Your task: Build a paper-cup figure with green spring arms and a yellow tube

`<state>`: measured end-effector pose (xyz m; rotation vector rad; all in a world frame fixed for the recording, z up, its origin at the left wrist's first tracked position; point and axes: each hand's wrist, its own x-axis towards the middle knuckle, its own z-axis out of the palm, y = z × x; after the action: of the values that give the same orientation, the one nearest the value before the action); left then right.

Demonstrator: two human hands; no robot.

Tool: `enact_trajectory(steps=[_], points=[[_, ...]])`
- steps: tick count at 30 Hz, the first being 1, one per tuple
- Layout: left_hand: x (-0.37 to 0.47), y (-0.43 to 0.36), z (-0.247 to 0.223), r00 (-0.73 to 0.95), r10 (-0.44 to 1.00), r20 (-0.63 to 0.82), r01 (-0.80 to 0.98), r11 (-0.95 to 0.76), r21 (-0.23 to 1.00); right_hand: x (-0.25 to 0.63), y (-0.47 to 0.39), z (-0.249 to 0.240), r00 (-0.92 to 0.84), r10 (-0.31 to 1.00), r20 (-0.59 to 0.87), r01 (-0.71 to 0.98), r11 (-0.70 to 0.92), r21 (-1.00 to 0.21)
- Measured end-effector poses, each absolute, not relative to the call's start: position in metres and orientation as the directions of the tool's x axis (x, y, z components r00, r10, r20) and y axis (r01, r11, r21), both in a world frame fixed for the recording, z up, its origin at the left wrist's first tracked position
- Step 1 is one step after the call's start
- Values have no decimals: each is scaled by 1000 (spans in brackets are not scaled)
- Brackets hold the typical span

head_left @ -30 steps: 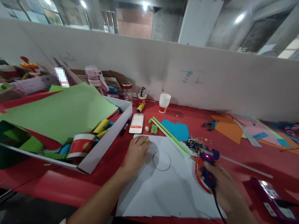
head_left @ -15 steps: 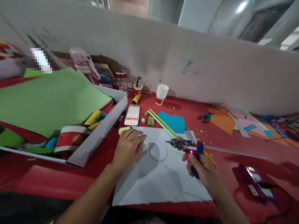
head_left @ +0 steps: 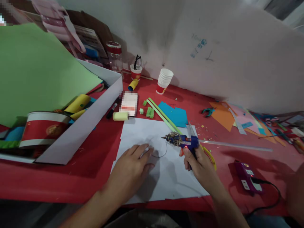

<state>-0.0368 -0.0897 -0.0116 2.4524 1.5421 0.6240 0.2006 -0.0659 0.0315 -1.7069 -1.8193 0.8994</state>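
Note:
My right hand (head_left: 197, 160) grips a blue hot glue gun (head_left: 187, 142) with a red light showing. Its nozzle points left over the white paper sheets (head_left: 166, 186), and a long clear glue stick (head_left: 237, 146) extends from its back. My left hand (head_left: 133, 166) hovers over or rests on the paper, fingers stretched forward and thumb apart, with nothing visible in it. Its fingertips reach the left side of a thin dark circle (head_left: 166, 148) on the sheet, hiding part of it; I cannot tell whether it is drawn or a wire ring.
A white box (head_left: 95, 117) with coloured paper stands left. Behind the paper are a yellow roll (head_left: 121, 116), green pieces (head_left: 150, 112), green strips (head_left: 163, 115), blue paper (head_left: 174, 114) and stacked cups (head_left: 163, 82). At right lie pliers (head_left: 208, 111) and a purple power box (head_left: 248, 177) with a cable.
My left hand has moved away from the yellow roll, nearer to me and right, to the circle. My right hand still holds the glue gun. The view has tilted downward.

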Motion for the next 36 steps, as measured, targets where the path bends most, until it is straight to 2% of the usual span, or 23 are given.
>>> enact_trajectory(steps=[5,8,9,11,13,14,16,19,20,22,24,26,28,30,36], points=[[-24,-49,-7,567,813,135,789,-582,195,202,-68,30,-35,999,-36,596,-8,-803],[-22,-39,-6,652,739,170,727,-673,138,206,-72,28,-7,999,-38,531,-29,-847],[-23,-37,-5,636,743,211,722,-669,177,208,-74,28,4,999,-51,501,-46,-864],[-27,-32,-5,494,831,256,747,-557,365,212,-77,28,33,996,-78,433,-85,-897],[-31,-25,-5,332,929,163,725,-361,586,215,-79,31,71,994,-88,379,-109,-919],[-33,-22,-5,278,956,87,705,-265,657,216,-80,33,83,992,-92,359,-116,-926],[-37,-16,-5,234,972,-15,704,-159,692,217,-80,37,80,989,-124,323,-143,-936],[-39,-18,-3,209,976,66,819,-212,532,217,-79,40,5,979,-205,300,-197,-933],[-38,-22,-2,264,958,111,849,-285,444,216,-78,39,-21,976,-217,313,-199,-929],[-33,-35,-1,475,870,130,834,-492,250,214,-75,37,-55,979,-194,363,-162,-918],[-25,-49,-1,669,741,62,736,-672,81,211,-71,34,-42,991,-124,461,-90,-883],[-17,-59,-2,744,668,-3,668,-744,-25,208,-66,32,-13,999,-53,591,-35,-806],[-12,-63,-5,773,633,-45,631,-774,-60,204,-62,31,-12,999,-38,670,-21,-742],[-12,-63,-6,781,620,-72,619,-785,-45,200,-60,30,-28,997,-74,661,-37,-749],[-25,-57,-3,752,649,-114,658,-750,68,188,-57,15,13,973,-231,420,-215,-882]])
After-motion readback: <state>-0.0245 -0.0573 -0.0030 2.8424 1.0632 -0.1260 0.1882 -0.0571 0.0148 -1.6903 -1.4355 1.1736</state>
